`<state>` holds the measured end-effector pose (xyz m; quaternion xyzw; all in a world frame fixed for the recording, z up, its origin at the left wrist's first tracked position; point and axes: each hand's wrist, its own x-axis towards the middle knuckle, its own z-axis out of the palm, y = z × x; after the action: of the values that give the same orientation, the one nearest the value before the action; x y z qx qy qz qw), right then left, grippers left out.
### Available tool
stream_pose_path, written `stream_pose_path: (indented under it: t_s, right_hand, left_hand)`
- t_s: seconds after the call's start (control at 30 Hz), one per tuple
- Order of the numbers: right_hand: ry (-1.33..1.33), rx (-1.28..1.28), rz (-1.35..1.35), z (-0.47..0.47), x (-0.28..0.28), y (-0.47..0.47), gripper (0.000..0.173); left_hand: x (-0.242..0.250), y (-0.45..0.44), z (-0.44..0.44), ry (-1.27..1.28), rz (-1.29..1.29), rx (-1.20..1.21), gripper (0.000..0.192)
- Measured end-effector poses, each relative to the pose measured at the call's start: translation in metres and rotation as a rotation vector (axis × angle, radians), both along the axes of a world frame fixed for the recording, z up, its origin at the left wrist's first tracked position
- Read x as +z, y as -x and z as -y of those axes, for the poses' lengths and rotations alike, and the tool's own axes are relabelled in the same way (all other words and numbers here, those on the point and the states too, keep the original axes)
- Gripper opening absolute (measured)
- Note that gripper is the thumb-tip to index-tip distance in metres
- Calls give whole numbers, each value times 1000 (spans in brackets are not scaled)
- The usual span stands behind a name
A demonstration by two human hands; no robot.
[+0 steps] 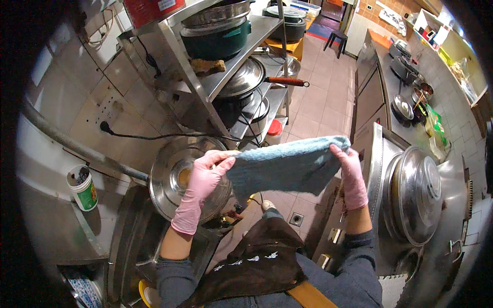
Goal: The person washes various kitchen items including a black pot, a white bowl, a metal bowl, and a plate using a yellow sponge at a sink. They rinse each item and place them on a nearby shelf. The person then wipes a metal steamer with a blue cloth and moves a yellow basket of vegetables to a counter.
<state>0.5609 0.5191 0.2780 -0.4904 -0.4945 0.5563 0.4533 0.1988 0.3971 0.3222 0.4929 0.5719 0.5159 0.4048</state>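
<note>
Between my hands a light blue cloth [285, 169] is stretched by its upper edge, the rest hanging down. My left hand [204, 173], in a pink glove, pinches the left upper corner. On the other side my right hand [351, 173], gloved in pink too, grips the right upper corner with the thumb over the edge. Below and behind my left hand stands a large round metal lid or basin [161, 192]. A steel counter with a big domed metal lid [418, 196] lies to the right of my right hand.
Ahead on the left, a metal shelf rack [246, 50] holds a green pot [215, 40] and a lidded wok [240, 79]. A black cable [165, 136] runs across to it. A white-and-green bucket [83, 188] stands at left. A floor drain [296, 219] lies near my feet.
</note>
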Motion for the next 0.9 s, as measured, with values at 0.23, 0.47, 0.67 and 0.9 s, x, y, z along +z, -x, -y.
stream_pose_path:
  t_s: [0.23, 0.47, 0.67, 0.9]
  right_hand:
    - [-311, -76, 132, -179, 34, -13, 28]
    - [-660, -88, 407, -385, 38, 85, 35]
    - [-621, 566, 1074, -459, -50, 159, 41]
    - [-671, 787, 942, -457, -78, 159, 33]
  left_hand:
    - [-23, -35, -113, -152, -158, -15, 25]
    - [-59, -36, -255, -273, -383, 426, 24]
    - [-91, -17, -157, -210, -940, 625, 21]
    - [-108, 55, -21, 762, -1492, 802, 72]
